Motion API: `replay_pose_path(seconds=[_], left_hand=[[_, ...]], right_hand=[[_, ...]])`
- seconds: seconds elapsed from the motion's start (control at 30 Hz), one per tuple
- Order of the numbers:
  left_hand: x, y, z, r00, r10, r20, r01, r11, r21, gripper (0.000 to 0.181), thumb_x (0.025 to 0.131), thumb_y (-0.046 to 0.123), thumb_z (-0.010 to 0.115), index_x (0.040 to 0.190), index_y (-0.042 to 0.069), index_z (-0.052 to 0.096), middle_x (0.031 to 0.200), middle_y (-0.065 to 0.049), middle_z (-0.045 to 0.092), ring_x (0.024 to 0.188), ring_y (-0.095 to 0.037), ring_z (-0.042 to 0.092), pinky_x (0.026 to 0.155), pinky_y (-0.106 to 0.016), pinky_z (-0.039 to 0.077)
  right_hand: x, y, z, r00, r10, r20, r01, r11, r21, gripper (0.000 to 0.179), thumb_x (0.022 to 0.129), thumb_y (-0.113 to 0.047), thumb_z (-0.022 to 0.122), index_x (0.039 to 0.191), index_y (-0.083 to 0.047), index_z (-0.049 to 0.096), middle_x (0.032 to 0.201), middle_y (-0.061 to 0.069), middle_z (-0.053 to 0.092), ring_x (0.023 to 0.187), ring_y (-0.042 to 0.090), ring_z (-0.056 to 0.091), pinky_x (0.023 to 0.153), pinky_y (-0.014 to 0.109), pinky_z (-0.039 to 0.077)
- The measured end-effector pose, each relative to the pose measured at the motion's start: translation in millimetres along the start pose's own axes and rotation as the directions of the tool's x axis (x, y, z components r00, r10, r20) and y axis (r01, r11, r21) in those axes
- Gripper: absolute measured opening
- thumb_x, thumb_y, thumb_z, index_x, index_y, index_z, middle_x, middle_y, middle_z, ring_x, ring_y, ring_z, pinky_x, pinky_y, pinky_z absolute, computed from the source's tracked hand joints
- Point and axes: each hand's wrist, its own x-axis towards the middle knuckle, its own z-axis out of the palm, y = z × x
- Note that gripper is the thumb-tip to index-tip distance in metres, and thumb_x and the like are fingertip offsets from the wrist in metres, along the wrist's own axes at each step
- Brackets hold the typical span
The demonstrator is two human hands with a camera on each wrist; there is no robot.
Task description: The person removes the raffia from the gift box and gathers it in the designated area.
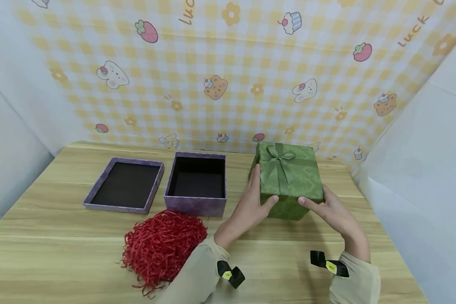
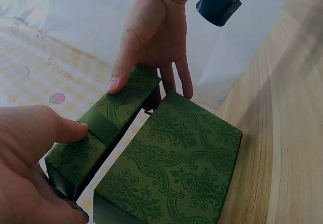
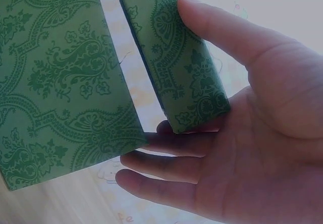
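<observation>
A green patterned gift box lid (image 1: 300,171) with a ribbon bow sits just above its green box base (image 1: 289,207). My left hand (image 1: 251,204) holds the lid by its left side, thumb on the front edge. On the opposite side, my right hand (image 1: 336,213) grips the lid's right front corner with its thumb across the front. A narrow gap shows between the lid's rim (image 2: 116,105) and the base (image 2: 176,156) in the left wrist view. In the right wrist view, the right fingers (image 3: 166,166) extend behind the lid and base.
A purple open box (image 1: 195,206) with a dark inside stands left of the green one. Farther left lies its shallow purple lid (image 1: 115,207), inside up. A heap of red shredded paper (image 1: 163,245) rests in front. Patterned cloth (image 1: 232,55) hangs behind the wooden table (image 1: 42,245).
</observation>
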Motion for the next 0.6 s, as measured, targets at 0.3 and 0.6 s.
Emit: replay_pose_path(seconds=[0.3, 0.6], left_hand=[[-1.2, 2.0, -3.8, 1.0, 0.018, 0.006, -0.018, 1.0, -0.007, 0.086, 0.094, 0.029, 0.056, 0.149, 0.019, -0.01, 0.154, 0.002, -0.007, 0.139, -0.019, 0.008, 0.107, -0.044, 0.023], [-1.8, 6.1, -6.8, 0.997, 0.081, 0.008, -0.08, 0.997, -0.013, 0.086, 0.095, 0.028, 0.054, 0.148, 0.018, -0.012, 0.155, -0.003, -0.009, 0.139, -0.017, 0.004, 0.106, -0.046, 0.024]], right_hand=[[-4.6, -9, -2, 1.0, -0.013, -0.015, 0.013, 1.0, -0.005, 0.076, 0.091, -0.037, 0.059, 0.144, 0.001, 0.021, 0.133, 0.023, 0.044, 0.128, 0.04, 0.032, 0.095, 0.06, 0.031], [-6.5, -13, -3, 0.997, -0.049, -0.058, 0.048, 0.998, -0.031, 0.074, 0.092, -0.038, 0.058, 0.145, 0.0, 0.023, 0.133, 0.02, 0.045, 0.126, 0.036, 0.036, 0.094, 0.059, 0.033]])
